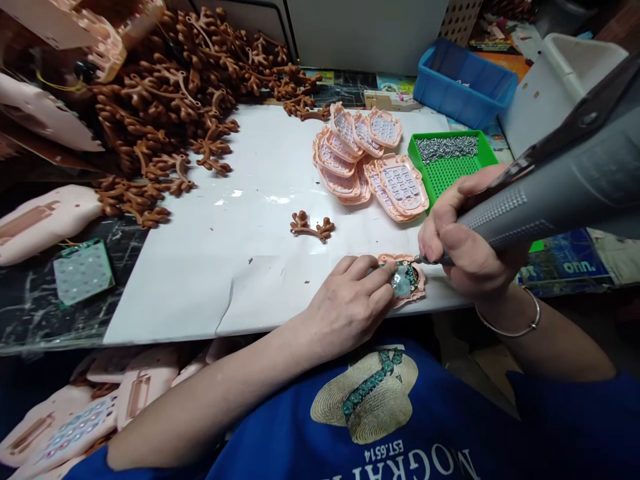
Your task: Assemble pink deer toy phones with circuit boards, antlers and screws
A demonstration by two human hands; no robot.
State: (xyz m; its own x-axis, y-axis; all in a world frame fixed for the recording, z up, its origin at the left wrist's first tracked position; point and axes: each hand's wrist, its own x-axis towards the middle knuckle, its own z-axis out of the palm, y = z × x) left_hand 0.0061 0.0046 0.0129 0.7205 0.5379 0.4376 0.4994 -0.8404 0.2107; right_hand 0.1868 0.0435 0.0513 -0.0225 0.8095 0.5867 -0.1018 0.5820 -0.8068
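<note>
My right hand (470, 243) is closed around a grey electric screwdriver (530, 190), held slanted with its bit pointing left. The bit's tip meets the right side of a small pink plastic housing (417, 290) at the table's front edge. Inside the housing sits a green circuit board (403, 280). With fingers laid over the housing's left part, my left hand (357, 293) presses it against the table; that part is hidden. A brown antler-shaped piece (313, 228) lies beyond my left hand.
Pink housings with keypads (373, 160) lie stacked behind. Right of them stands a green tray (453, 160) of screws, near a blue bin (465, 83). A large heap of brown antler pieces (185, 87) fills the back left. A loose circuit board (84, 272) lies left.
</note>
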